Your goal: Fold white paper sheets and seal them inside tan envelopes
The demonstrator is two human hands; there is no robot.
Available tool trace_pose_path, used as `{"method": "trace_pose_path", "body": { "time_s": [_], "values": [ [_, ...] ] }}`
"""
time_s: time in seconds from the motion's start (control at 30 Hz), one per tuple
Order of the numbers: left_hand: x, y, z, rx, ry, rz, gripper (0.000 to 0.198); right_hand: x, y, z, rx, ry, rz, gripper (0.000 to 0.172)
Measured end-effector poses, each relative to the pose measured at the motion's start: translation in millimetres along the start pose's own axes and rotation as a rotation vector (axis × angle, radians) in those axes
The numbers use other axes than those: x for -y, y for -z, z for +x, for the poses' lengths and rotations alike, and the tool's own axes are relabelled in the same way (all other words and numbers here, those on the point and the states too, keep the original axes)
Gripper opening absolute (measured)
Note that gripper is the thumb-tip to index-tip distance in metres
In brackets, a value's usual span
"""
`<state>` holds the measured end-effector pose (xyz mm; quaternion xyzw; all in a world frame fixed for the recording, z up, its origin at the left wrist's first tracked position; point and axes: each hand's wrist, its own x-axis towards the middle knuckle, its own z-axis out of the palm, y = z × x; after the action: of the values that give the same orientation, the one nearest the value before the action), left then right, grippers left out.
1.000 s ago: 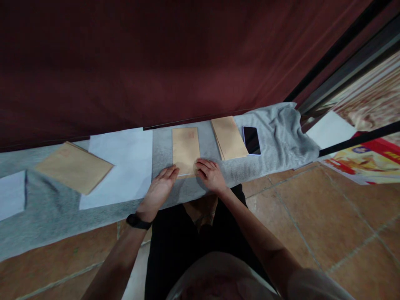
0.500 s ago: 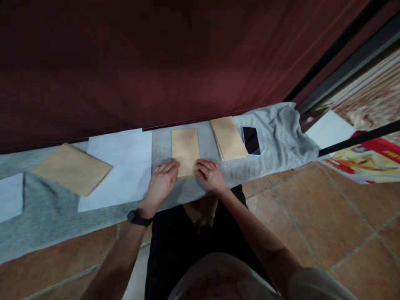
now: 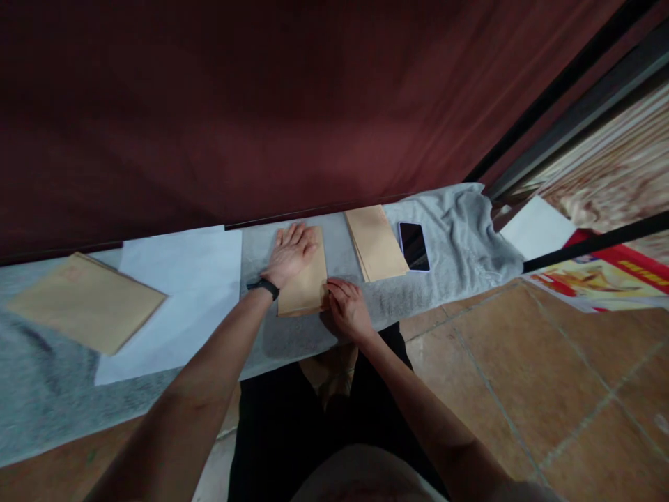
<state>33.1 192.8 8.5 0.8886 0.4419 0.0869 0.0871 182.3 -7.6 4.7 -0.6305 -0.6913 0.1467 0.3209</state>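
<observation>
A brown envelope [image 3: 308, 282] lies on the grey cloth [image 3: 444, 230] in front of me. My left hand [image 3: 293, 254] rests flat on its upper left part, fingers spread and pointing away from me. At the envelope's lower right corner, my right hand [image 3: 349, 307] has its fingers curled together against the edge; whether they grip the paper is too small to tell. Another stack of brown envelopes [image 3: 379, 244] sits to the right. Further left, more brown envelopes [image 3: 94, 303] overlap large white paper [image 3: 182, 279].
A phone [image 3: 414, 247] lies right of the right-hand envelopes. Beyond the cloth stands a dark red curtain or panel [image 3: 261, 139]. At the right are a black bar [image 3: 601, 240], a white sheet [image 3: 538, 226] and a red and yellow printed package [image 3: 606, 272].
My left hand has moved from the envelope's lower left corner up onto its face and spread its fingers. My right hand stays at the lower right corner. The whole view has shifted slightly.
</observation>
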Motion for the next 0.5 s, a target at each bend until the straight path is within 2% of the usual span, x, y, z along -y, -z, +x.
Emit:
{"method": "trace_pose_path", "body": {
  "time_s": [0.23, 0.5],
  "values": [
    [1, -8.3, -5, 0.031, -0.14, 0.012, 0.063, 0, -2, 1, -0.008, -0.004, 0.038, 0.035],
    [-23, -7.1, -44, 0.071, -0.236, -0.038, 0.062, -3, -4, -1, -0.045, -0.037, 0.03, 0.036]
  ]
}}
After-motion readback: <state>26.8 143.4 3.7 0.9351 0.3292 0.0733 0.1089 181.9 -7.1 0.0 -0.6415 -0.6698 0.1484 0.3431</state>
